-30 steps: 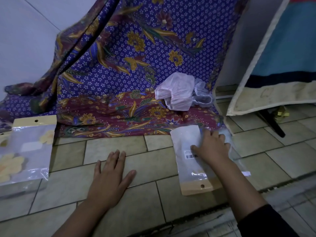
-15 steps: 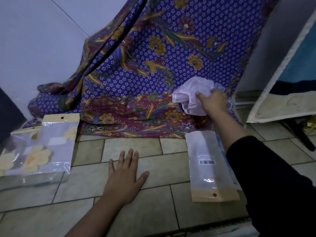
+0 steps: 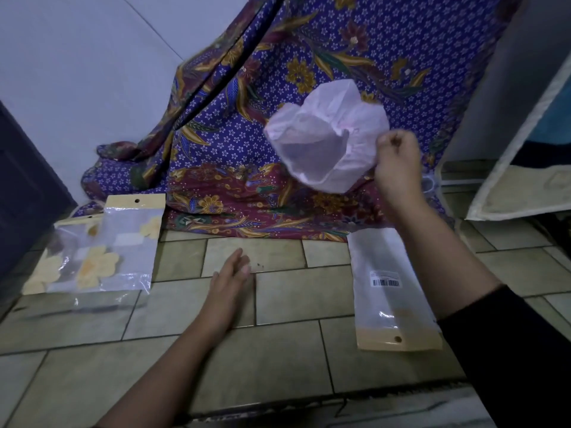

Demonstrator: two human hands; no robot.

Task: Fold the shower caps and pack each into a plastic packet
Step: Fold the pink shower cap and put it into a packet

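Our right hand (image 3: 397, 163) pinches the rim of the pink shower cap (image 3: 321, 140), which hangs open above the patterned cloth (image 3: 247, 149), while our left hand (image 3: 228, 279), fingers straight, holds nothing, so we fear the thin cap may slip or fold crookedly.

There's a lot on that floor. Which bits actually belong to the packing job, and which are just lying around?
Part of the job: pink shower cap, gripped by the right hand; empty packet with barcode, on the tiles; packets with yellow flowers, at left.

Just lying about: patterned cloth draped behind; leaning panel at right.
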